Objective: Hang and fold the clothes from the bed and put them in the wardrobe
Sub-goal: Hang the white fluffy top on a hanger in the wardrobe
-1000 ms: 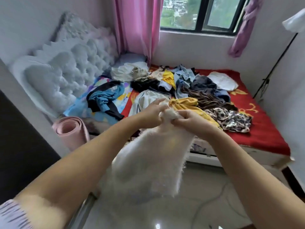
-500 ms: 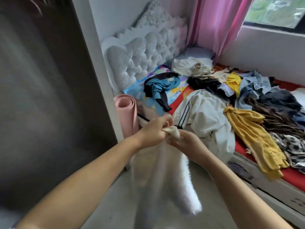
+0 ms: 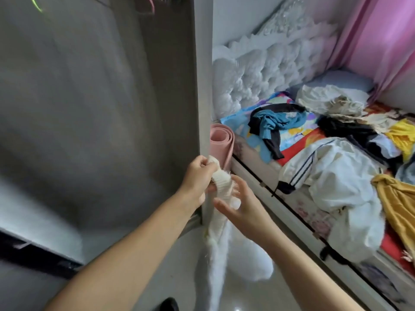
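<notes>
My left hand pinches the ribbed cuff of the white fuzzy sweater by the wardrobe's front edge; my right hand is spread, fingers loosely cupping the knit, not gripping. The rest hangs to the floor. Risk: hem drags, or the single pinch slips and it drops. Other clothes remain on the bed.

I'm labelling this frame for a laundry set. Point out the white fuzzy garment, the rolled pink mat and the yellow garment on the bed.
white fuzzy garment [image 3: 221,187], head view, ribbed cuff between the hands
rolled pink mat [image 3: 221,139], head view, top end of roll
yellow garment [image 3: 395,203], head view, hanging fold
</notes>
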A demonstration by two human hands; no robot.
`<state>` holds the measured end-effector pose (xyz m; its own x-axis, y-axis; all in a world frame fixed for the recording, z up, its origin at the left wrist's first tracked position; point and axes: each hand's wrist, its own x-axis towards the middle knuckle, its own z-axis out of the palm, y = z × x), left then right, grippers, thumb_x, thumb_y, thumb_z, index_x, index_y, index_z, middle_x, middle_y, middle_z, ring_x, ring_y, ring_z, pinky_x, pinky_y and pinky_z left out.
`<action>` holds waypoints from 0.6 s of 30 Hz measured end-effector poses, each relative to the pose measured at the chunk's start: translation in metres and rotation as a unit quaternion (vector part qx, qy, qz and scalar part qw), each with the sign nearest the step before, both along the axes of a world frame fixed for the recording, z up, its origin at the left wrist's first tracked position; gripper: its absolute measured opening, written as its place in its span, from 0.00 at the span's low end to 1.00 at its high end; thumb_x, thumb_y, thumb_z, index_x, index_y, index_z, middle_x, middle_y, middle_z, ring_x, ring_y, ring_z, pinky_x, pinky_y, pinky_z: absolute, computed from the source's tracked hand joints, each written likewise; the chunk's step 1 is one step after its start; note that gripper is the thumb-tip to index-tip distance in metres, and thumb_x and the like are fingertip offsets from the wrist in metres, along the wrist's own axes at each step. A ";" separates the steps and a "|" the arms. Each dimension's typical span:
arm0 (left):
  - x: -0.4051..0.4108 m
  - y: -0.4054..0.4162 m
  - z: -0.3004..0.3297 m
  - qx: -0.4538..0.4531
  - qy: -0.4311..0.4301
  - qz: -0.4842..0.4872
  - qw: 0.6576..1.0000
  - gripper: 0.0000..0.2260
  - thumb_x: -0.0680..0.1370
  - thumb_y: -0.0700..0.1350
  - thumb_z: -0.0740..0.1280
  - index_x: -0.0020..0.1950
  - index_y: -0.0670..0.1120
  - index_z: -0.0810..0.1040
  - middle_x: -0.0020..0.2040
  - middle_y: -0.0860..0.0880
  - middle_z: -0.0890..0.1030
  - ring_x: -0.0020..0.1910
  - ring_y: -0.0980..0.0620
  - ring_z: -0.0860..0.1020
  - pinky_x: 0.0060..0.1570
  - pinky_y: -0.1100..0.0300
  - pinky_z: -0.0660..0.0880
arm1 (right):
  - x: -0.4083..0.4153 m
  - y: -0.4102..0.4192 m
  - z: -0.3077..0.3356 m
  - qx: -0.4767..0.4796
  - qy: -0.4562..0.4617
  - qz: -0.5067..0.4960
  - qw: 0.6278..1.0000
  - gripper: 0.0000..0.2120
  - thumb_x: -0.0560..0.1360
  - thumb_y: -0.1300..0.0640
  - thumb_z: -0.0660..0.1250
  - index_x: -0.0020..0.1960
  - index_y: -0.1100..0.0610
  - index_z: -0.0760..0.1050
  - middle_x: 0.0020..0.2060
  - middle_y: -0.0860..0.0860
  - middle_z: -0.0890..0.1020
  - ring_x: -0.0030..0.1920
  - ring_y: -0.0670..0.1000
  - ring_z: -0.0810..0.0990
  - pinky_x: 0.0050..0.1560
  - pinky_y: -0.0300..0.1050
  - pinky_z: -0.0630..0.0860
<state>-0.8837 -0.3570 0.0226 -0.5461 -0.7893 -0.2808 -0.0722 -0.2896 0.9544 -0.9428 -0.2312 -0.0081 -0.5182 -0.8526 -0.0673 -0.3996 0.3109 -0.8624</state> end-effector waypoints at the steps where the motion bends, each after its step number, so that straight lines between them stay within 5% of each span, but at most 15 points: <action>1: 0.004 -0.006 0.001 0.014 0.014 0.011 1.000 0.11 0.76 0.33 0.61 0.37 0.45 0.68 0.35 0.45 0.72 0.37 0.49 0.75 0.41 0.51 0.74 | 0.008 -0.009 -0.006 -0.006 0.023 0.013 1.000 0.37 0.71 0.40 0.69 0.74 0.45 0.57 0.63 0.33 0.64 0.63 0.35 0.65 0.62 0.31 0.63; 3: 0.011 -0.021 0.005 0.013 0.025 0.026 0.999 0.10 0.76 0.33 0.60 0.38 0.45 0.69 0.36 0.46 0.73 0.38 0.50 0.75 0.40 0.54 0.76 | 0.014 -0.030 -0.010 -0.035 0.034 -0.025 0.998 0.14 0.76 0.51 0.66 0.60 0.43 0.70 0.53 0.30 0.74 0.55 0.35 0.73 0.51 0.25 0.67; 4: 0.015 -0.030 0.009 0.008 0.027 0.031 0.999 0.10 0.76 0.33 0.60 0.38 0.45 0.69 0.37 0.47 0.73 0.38 0.51 0.75 0.38 0.56 0.77 | 0.013 -0.042 -0.009 -0.022 0.040 -0.058 0.997 0.04 0.77 0.56 0.63 0.46 0.47 0.72 0.41 0.37 0.78 0.46 0.42 0.77 0.39 0.26 0.68; 6: 0.025 -0.053 0.014 0.001 0.035 0.035 0.999 0.10 0.76 0.32 0.60 0.39 0.45 0.67 0.37 0.47 0.72 0.37 0.52 0.75 0.33 0.59 0.79 | 0.006 -0.067 -0.008 0.006 0.083 -0.095 0.992 0.14 0.76 0.61 0.59 0.32 0.55 0.63 0.27 0.46 0.70 0.34 0.50 0.70 0.29 0.34 0.65; 9: 0.045 -0.095 0.022 -0.031 0.025 0.026 0.999 0.12 0.75 0.32 0.62 0.36 0.46 0.65 0.34 0.48 0.72 0.32 0.53 0.76 0.32 0.58 0.80 | 0.007 -0.107 0.001 0.002 0.085 -0.104 0.991 0.14 0.77 0.62 0.58 0.32 0.60 0.63 0.27 0.48 0.68 0.31 0.49 0.66 0.29 0.37 0.63; 13: 0.072 -0.163 0.038 -0.162 -0.054 0.015 0.985 0.13 0.74 0.33 0.61 0.33 0.46 0.64 0.30 0.49 0.67 0.26 0.55 0.68 0.33 0.57 0.76 | 0.019 -0.158 0.040 -0.086 -0.070 -0.078 0.991 0.12 0.78 0.58 0.57 0.39 0.64 0.69 0.31 0.54 0.68 0.35 0.52 0.66 0.34 0.47 0.64; 15: 0.085 -0.189 0.043 -0.221 -0.090 -0.012 0.971 0.12 0.74 0.34 0.61 0.33 0.46 0.64 0.30 0.48 0.66 0.30 0.51 0.67 0.37 0.56 0.68 | 0.026 -0.180 0.063 -0.117 -0.106 -0.040 0.987 0.15 0.78 0.54 0.60 0.41 0.66 0.75 0.29 0.50 0.74 0.39 0.45 0.62 0.33 0.54 0.65; 16: 0.092 -0.198 0.044 -0.252 -0.098 -0.028 0.962 0.12 0.74 0.35 0.62 0.34 0.46 0.65 0.31 0.48 0.67 0.33 0.50 0.67 0.37 0.58 0.65 | 0.029 -0.191 0.072 -0.127 -0.115 -0.031 0.985 0.18 0.78 0.53 0.61 0.45 0.69 0.76 0.36 0.55 0.83 0.41 0.42 0.58 0.37 0.58 0.66; 17: 0.098 -0.206 0.045 -0.280 -0.091 -0.045 0.955 0.11 0.75 0.37 0.63 0.36 0.47 0.67 0.33 0.49 0.68 0.34 0.50 0.67 0.38 0.60 0.66 | 0.030 -0.201 0.079 -0.133 -0.123 -0.020 0.983 0.21 0.78 0.51 0.63 0.48 0.71 0.76 0.39 0.44 0.62 0.41 0.40 0.59 0.38 0.57 0.67; 18: 0.103 -0.211 0.046 -0.299 -0.068 -0.068 0.949 0.08 0.77 0.38 0.64 0.39 0.48 0.70 0.37 0.50 0.71 0.36 0.53 0.69 0.39 0.65 0.68 | 0.031 -0.212 0.085 -0.136 -0.131 -0.004 0.982 0.22 0.77 0.48 0.65 0.47 0.71 0.76 0.31 0.45 0.71 0.39 0.42 0.64 0.36 0.53 0.69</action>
